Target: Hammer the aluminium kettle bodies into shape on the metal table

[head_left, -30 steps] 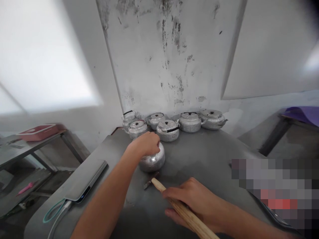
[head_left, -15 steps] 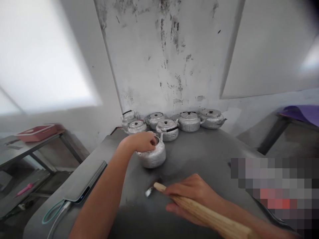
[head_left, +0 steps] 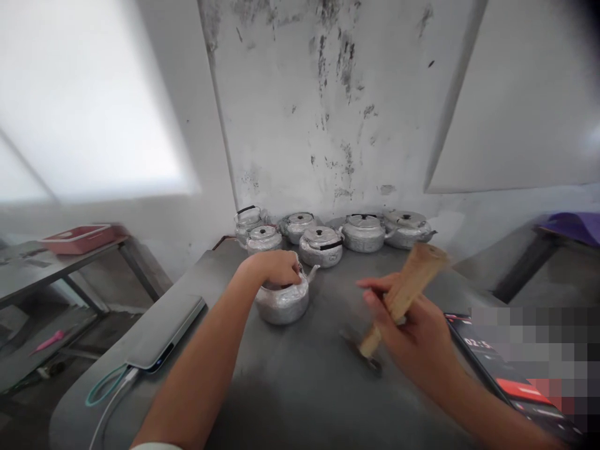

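My left hand [head_left: 281,267] is closed on the rim of a small silver metal kettle [head_left: 282,307], with some fingers down inside its mouth. The kettle stands upright without a lid, its spout pointing right and away. In my right hand [head_left: 412,322] is a hammer [head_left: 412,275] with a thick wooden handle. The handle's broad end tilts up and to the right. Its dark metal head, blurred by motion, hangs low over the table, apart from the kettle and to its right.
Several lidded kettles [head_left: 321,247] stand along the back of the grey table [head_left: 281,400]. A power bank [head_left: 166,331] with cables lies at the left, and a phone [head_left: 509,375] at the right edge. A red tray [head_left: 82,239] sits on a side table, with purple material [head_left: 574,226] far right.
My right hand has swung the hammer from pointing left to tilted, broad handle end up, and moved it rightward. The kettle has turned slightly, its spout now leaning further right.
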`<act>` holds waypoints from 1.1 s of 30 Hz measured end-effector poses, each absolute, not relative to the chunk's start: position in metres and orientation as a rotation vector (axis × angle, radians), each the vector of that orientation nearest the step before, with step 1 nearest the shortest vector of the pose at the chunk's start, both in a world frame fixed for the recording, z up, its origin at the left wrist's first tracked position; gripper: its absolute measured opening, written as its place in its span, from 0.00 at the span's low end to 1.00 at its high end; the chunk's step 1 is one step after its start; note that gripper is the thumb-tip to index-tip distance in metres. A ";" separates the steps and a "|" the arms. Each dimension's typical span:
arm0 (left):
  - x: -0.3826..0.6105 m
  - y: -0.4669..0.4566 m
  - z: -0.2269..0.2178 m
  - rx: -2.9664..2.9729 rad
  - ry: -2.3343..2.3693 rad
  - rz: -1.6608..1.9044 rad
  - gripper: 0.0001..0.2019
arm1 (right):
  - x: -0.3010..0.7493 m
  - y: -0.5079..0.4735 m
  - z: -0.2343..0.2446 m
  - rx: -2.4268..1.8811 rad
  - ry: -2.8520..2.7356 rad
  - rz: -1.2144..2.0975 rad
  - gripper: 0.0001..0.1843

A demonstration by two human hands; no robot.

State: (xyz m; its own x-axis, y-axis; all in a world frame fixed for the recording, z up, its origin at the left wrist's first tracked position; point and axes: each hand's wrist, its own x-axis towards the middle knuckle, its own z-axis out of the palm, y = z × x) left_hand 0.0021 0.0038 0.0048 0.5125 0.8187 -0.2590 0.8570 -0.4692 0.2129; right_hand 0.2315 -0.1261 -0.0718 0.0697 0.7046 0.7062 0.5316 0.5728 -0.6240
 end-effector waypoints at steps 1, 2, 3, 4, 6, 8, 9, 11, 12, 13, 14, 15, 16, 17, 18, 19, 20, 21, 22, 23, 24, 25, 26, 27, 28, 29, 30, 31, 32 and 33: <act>0.002 0.004 0.005 2.458 1.387 -0.181 0.09 | 0.232 -0.123 -0.071 -1.063 -1.535 0.356 0.11; 0.002 0.003 0.006 2.468 1.376 -0.186 0.08 | 0.232 -0.120 -0.069 -1.042 -1.487 0.542 0.12; 0.001 0.003 0.007 2.479 1.371 -0.179 0.08 | 0.232 -0.117 -0.068 -1.007 -1.442 0.709 0.13; -0.001 0.002 0.009 2.487 1.363 -0.163 0.08 | 0.232 -0.115 -0.067 -0.970 -1.402 0.836 0.14; -0.004 0.001 0.012 2.504 1.341 -0.121 0.08 | 0.232 -0.114 -0.067 -0.925 -1.350 0.959 0.14; -0.005 0.000 0.014 2.509 1.300 -0.118 0.09 | 0.233 -0.113 -0.068 -0.904 -1.320 0.972 0.14; -0.006 -0.001 0.015 2.502 1.281 -0.134 0.08 | 0.234 -0.113 -0.068 -0.896 -1.312 0.969 0.14; -0.006 -0.001 0.016 2.480 1.261 -0.175 0.08 | 0.237 -0.111 -0.068 -0.885 -1.296 0.964 0.16; -0.006 -0.002 0.016 2.466 1.258 -0.185 0.08 | 0.238 -0.110 -0.067 -0.886 -1.281 0.957 0.17; -0.006 -0.002 0.016 2.451 1.260 -0.184 0.07 | 0.239 -0.108 -0.065 -0.893 -1.264 0.949 0.18; -0.006 -0.001 0.016 2.435 1.265 -0.175 0.07 | 0.240 -0.105 -0.062 -0.904 -1.238 0.932 0.19; -0.007 -0.001 0.015 2.420 1.274 -0.162 0.06 | 0.240 -0.102 -0.059 -0.914 -1.216 0.917 0.19; -0.007 0.000 0.014 2.407 1.286 -0.154 0.06 | 0.240 -0.099 -0.054 -0.923 -1.201 0.904 0.19; -0.008 0.001 0.014 2.400 1.301 -0.152 0.05 | 0.240 -0.095 -0.049 -0.919 -1.191 0.885 0.18; -0.008 0.001 0.013 2.400 1.312 -0.157 0.06 | 0.239 -0.091 -0.043 -0.910 -1.191 0.865 0.18; -0.008 0.002 0.012 2.406 1.316 -0.163 0.06 | 0.238 -0.086 -0.036 -0.907 -1.202 0.843 0.18; -0.008 0.002 0.011 2.420 1.312 -0.167 0.06 | 0.236 -0.082 -0.029 -0.909 -1.233 0.818 0.17; -0.008 0.002 0.011 2.438 1.300 -0.167 0.06 | 0.235 -0.077 -0.021 -0.917 -1.263 0.791 0.16; -0.008 0.002 0.012 2.454 1.288 -0.156 0.06 | 0.233 -0.072 -0.013 -0.927 -1.287 0.760 0.16; -0.009 0.001 0.013 2.467 1.281 -0.139 0.06 | 0.232 -0.066 -0.004 -0.939 -1.309 0.717 0.16; -0.009 0.001 0.014 2.474 1.283 -0.117 0.07 | 0.230 -0.060 0.004 -0.950 -1.325 0.702 0.15; -0.010 0.001 0.015 2.474 1.291 -0.090 0.07 | 0.229 -0.054 0.012 -0.949 -1.312 0.695 0.14; -0.011 0.001 0.017 2.468 1.298 -0.057 0.08 | 0.228 -0.047 0.018 -0.944 -1.299 0.717 0.13; -0.013 0.001 0.018 2.455 1.301 -0.015 0.09 | 0.227 -0.040 0.023 -0.930 -1.285 0.740 0.12; -0.015 0.002 0.019 2.438 1.297 0.035 0.09 | 0.226 -0.032 0.026 -0.913 -1.285 0.755 0.12; -0.017 0.003 0.019 2.419 1.285 0.089 0.10 | 0.226 -0.024 0.028 -0.916 -1.285 0.781 0.12; -0.019 0.005 0.019 2.402 1.268 0.141 0.10 | 0.225 -0.016 0.027 -0.943 -1.291 0.817 0.12; -0.021 0.006 0.019 2.388 1.248 0.183 0.10 | 0.225 -0.007 0.026 -0.959 -1.297 0.839 0.12; -0.022 0.008 0.019 2.376 1.230 0.214 0.11 | 0.224 0.001 0.023 -0.969 -1.299 0.853 0.12; -0.023 0.010 0.019 2.367 1.213 0.238 0.11 | 0.224 0.008 0.019 -0.980 -1.297 0.862 0.13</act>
State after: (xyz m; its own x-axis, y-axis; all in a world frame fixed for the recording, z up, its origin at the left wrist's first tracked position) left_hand -0.0232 0.0095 0.0187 0.5950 0.8017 -0.0572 0.7208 -0.5008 0.4792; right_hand 0.2236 0.0084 0.0188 0.0931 0.9268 0.3639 0.0241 0.3633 -0.9314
